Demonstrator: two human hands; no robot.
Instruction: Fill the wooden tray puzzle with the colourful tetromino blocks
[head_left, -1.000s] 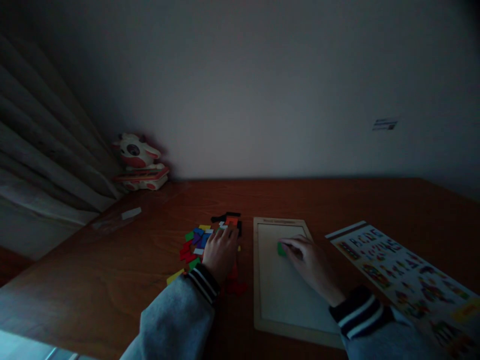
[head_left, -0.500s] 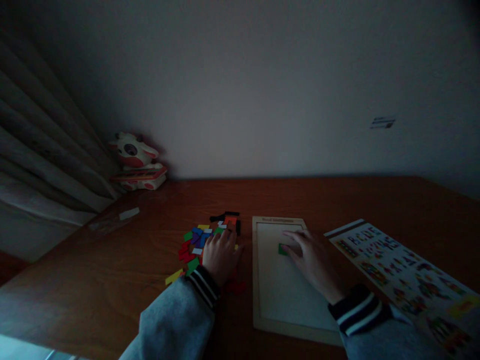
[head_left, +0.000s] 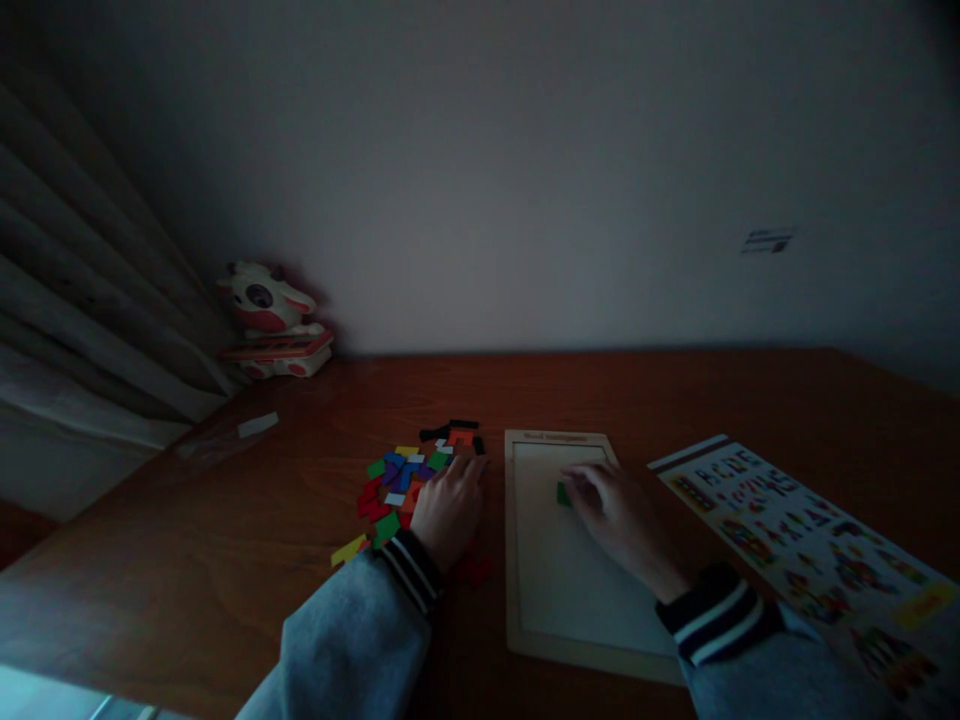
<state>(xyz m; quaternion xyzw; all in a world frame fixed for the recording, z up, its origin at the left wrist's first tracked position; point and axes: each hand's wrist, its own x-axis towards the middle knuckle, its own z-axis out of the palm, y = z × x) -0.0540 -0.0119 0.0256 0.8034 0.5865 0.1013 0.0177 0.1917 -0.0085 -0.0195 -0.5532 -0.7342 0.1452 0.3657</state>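
Note:
My left hand (head_left: 450,508) lies over the right side of a loose pile of flat coloured pieces (head_left: 394,498), its fingers stretched forward and slightly apart. The fingertips are near a black piece (head_left: 478,444); what lies beneath the palm is hidden. My right hand (head_left: 619,515) is above a wooden framed board (head_left: 555,590) with a pale inside. Its thumb and forefinger come together beside a small green piece (head_left: 562,494) in the upper part of the board. Anything between those fingertips is too small and dark to make out.
A printed sheet (head_left: 810,560) of letters, numbers and picture patterns lies right of the board. A cow-shaped toy (head_left: 274,320) stands at the back left by the curtain (head_left: 90,290). A pale strip (head_left: 258,425) lies on the brown table (head_left: 247,530). The wall rises behind.
My right thumb and forefinger have drawn closer together by the green piece. My left hand has shifted slightly right and up, showing more orange and green pieces.

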